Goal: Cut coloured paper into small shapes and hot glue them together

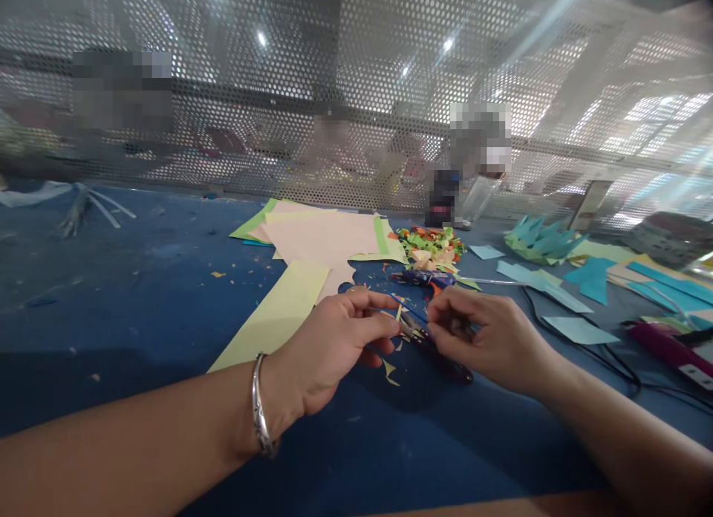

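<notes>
Blue strip [411, 309], thin and straight, is up between your two hands, over the middle of the dark blue tabletop [139, 294]. Your left hand [334, 339] pinches one end with the thumb and first finger, and the other fingers curl below. Your right hand [479, 339] pinches the other end, with its fingers bent in. A tiny yellow piece [399, 311] sits by your left fingertips; you cannot tell if it is stuck to the strip.

Under your hands are pliers with dark handles [454, 368], and small paper scraps [390, 372] lie close by. Just past your right hand is a blue glue gun [426, 278] with an orange trigger. Behind it sits a pile of green and orange paper bits [428, 246]. Big pale pink sheets [323, 235] lie farther back, and a long pale yellow sheet [267, 316] reaches toward your left arm. On the right are a spiky blue-green paper shape [540, 242] and a black cord [590, 346]. You wear a silver bracelet [260, 409] on your left wrist.
</notes>
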`<move>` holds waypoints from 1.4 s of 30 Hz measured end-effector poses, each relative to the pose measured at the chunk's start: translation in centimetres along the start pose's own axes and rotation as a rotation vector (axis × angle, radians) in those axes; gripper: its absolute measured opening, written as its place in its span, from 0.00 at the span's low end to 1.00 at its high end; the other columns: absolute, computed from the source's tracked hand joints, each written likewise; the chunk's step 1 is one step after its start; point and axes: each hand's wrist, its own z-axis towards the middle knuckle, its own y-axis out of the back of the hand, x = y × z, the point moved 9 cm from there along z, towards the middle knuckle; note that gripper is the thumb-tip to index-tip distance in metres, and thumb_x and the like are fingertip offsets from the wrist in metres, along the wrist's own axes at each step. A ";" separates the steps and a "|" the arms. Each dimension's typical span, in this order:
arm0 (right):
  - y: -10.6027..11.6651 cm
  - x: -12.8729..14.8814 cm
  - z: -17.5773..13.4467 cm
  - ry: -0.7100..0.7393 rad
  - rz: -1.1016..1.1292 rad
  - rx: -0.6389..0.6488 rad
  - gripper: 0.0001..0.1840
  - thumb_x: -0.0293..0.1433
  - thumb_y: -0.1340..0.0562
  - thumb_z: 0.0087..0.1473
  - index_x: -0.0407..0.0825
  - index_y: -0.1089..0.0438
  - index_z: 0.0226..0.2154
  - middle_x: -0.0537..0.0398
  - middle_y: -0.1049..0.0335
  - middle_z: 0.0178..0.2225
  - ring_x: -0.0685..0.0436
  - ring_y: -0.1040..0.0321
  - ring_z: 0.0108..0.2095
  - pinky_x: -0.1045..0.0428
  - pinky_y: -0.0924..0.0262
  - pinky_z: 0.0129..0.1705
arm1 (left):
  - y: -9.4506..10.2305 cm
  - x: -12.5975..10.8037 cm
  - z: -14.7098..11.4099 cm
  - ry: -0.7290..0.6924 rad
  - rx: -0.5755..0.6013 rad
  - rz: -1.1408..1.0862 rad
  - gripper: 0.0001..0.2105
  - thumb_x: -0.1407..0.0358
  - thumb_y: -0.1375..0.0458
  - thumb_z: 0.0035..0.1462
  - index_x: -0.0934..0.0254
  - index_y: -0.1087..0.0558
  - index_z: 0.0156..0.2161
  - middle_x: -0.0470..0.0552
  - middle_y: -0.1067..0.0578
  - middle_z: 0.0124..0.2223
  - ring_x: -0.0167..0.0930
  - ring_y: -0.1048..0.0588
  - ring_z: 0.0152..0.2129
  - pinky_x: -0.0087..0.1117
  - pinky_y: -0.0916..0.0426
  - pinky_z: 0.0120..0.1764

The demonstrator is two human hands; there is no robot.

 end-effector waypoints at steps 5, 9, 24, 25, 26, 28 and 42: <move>-0.2 0.0 0.1 0.009 0.012 0.031 0.05 0.31 0.39 0.56 0.50 0.32 0.29 0.63 0.37 0.21 0.54 0.43 0.19 0.57 0.46 0.22 | -0.7 0.2 -0.2 0.056 0.065 -0.032 0.15 0.70 0.34 0.55 0.66 0.27 0.48 0.44 0.26 0.30 0.23 0.28 0.25 0.24 0.36 0.28; 0.0 0.3 -0.1 0.038 0.009 0.026 0.04 0.29 0.39 0.55 0.50 0.32 0.29 0.64 0.37 0.20 0.54 0.43 0.19 0.57 0.45 0.22 | -1.1 0.3 -0.2 0.061 0.115 -0.050 0.15 0.67 0.34 0.55 0.65 0.27 0.47 0.49 0.22 0.35 0.28 0.23 0.30 0.28 0.35 0.31; 0.5 1.6 -0.2 0.154 0.004 0.001 0.04 0.25 0.39 0.53 0.48 0.31 0.30 0.64 0.36 0.22 0.56 0.44 0.20 0.59 0.47 0.23 | -0.2 -0.7 0.5 -0.105 0.068 0.080 0.08 0.61 0.30 0.51 0.62 0.17 0.35 0.49 0.21 0.39 0.28 0.29 0.35 0.28 0.37 0.38; 0.6 1.8 -0.2 0.172 0.001 -0.005 0.04 0.24 0.40 0.53 0.48 0.31 0.30 0.64 0.36 0.22 0.56 0.44 0.20 0.59 0.47 0.24 | -0.3 -0.6 0.6 -0.101 0.078 0.075 0.07 0.62 0.30 0.51 0.61 0.16 0.35 0.49 0.21 0.40 0.28 0.29 0.36 0.27 0.37 0.38; 0.6 2.0 -0.2 0.189 0.001 -0.007 0.05 0.24 0.40 0.53 0.48 0.30 0.30 0.64 0.36 0.23 0.56 0.44 0.20 0.59 0.46 0.24 | -0.3 -0.6 0.6 -0.096 0.086 0.068 0.07 0.63 0.29 0.50 0.62 0.16 0.35 0.49 0.21 0.41 0.27 0.29 0.36 0.27 0.37 0.39; 0.6 2.3 -0.1 0.213 -0.001 -0.009 0.05 0.23 0.40 0.53 0.47 0.30 0.30 0.63 0.35 0.24 0.56 0.44 0.21 0.59 0.47 0.25 | -0.3 -0.6 0.7 -0.088 0.085 0.053 0.06 0.63 0.30 0.51 0.63 0.17 0.34 0.49 0.22 0.40 0.26 0.29 0.35 0.27 0.37 0.38; 0.2 2.5 -0.2 0.267 0.020 0.029 0.05 0.24 0.40 0.56 0.47 0.28 0.33 0.58 0.32 0.27 0.53 0.38 0.25 0.57 0.45 0.28 | -0.5 -0.3 0.4 -0.015 0.065 0.028 0.10 0.61 0.30 0.52 0.67 0.20 0.35 0.51 0.21 0.35 0.28 0.25 0.33 0.28 0.33 0.38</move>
